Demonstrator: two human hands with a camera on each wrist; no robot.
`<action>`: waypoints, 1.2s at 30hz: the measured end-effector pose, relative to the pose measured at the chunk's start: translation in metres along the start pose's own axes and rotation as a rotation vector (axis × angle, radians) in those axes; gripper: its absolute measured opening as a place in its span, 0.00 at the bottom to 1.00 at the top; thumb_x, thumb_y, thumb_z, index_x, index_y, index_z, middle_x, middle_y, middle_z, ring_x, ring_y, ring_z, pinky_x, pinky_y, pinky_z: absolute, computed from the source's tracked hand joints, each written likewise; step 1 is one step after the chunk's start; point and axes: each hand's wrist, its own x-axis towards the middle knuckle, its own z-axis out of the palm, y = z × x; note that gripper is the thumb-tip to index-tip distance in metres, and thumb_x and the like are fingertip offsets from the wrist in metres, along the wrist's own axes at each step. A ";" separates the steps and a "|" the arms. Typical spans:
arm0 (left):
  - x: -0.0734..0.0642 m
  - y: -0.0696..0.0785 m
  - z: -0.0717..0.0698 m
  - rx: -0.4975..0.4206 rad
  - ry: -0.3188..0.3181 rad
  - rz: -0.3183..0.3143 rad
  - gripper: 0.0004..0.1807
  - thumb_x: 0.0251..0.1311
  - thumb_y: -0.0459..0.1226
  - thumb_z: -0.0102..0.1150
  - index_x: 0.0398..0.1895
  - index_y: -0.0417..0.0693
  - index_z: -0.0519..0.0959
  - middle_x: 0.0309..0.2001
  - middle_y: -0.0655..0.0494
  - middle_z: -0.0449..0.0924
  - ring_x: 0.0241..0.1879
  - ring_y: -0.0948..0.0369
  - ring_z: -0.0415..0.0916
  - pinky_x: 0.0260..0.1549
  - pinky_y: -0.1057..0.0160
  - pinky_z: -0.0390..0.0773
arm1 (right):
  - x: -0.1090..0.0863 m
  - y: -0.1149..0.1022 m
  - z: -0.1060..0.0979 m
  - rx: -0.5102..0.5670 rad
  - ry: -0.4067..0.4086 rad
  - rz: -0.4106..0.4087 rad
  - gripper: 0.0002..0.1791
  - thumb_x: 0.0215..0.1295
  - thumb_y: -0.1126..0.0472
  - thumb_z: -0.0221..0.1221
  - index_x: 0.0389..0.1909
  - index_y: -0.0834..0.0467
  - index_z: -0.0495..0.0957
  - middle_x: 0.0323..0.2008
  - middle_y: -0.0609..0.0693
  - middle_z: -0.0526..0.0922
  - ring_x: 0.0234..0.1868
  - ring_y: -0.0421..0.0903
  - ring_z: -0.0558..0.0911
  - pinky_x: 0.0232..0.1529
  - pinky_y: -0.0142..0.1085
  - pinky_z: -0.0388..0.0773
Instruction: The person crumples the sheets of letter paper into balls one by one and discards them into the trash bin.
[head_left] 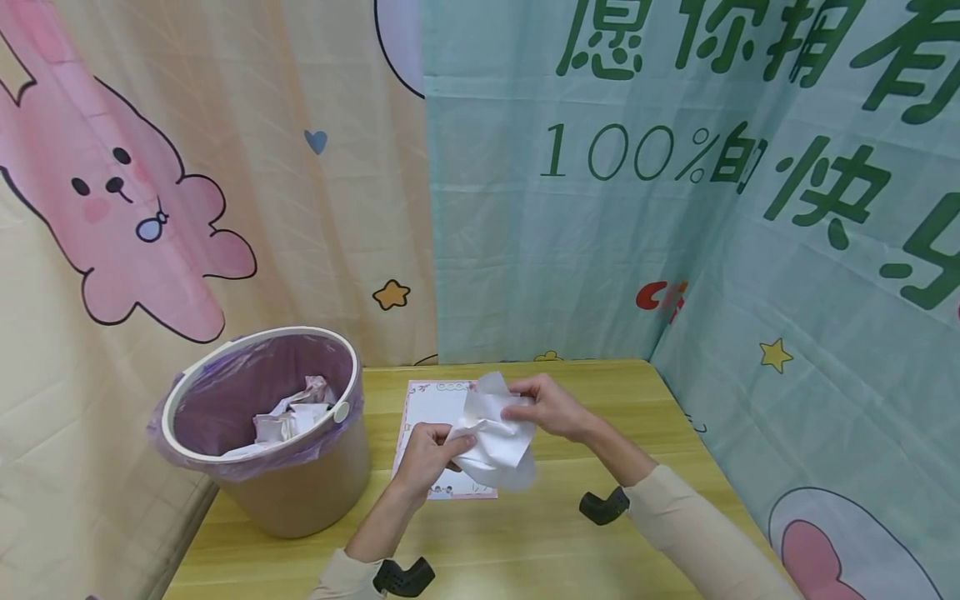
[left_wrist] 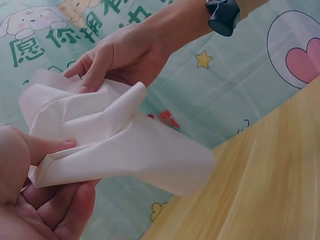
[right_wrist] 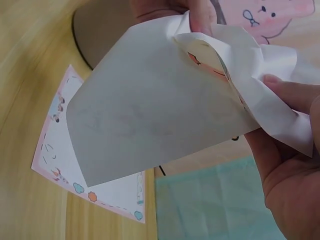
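Both hands hold a creased sheet of white paper (head_left: 497, 442) above the table. My left hand (head_left: 430, 457) pinches its lower left part, thumb on top and fingers beneath. At the upper right edge my right hand (head_left: 551, 407) pinches the paper between thumb and fingers. The crumpled sheet (left_wrist: 125, 135) shows folds and a raised ridge in the left wrist view. A bit of orange print peeks from inside a fold in the right wrist view. Under the hands, a flat sheet with a pink printed border (head_left: 435, 404) lies on the table, partly covered by the held paper.
A brown bin (head_left: 300, 492) with a white rim and a purple liner stands on the left of the wooden table (head_left: 600, 542). Crumpled papers (head_left: 296, 412) lie inside it. Printed curtains (head_left: 525, 250) hang behind and at both sides.
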 end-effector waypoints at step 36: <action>-0.001 -0.002 -0.004 -0.460 -0.002 -0.237 0.15 0.72 0.36 0.49 0.41 0.31 0.81 0.35 0.43 0.87 0.35 0.56 0.88 0.38 0.59 0.87 | -0.021 0.008 0.014 -0.899 0.046 -0.696 0.19 0.50 0.76 0.76 0.44 0.60 0.91 0.38 0.52 0.89 0.37 0.45 0.88 0.39 0.30 0.84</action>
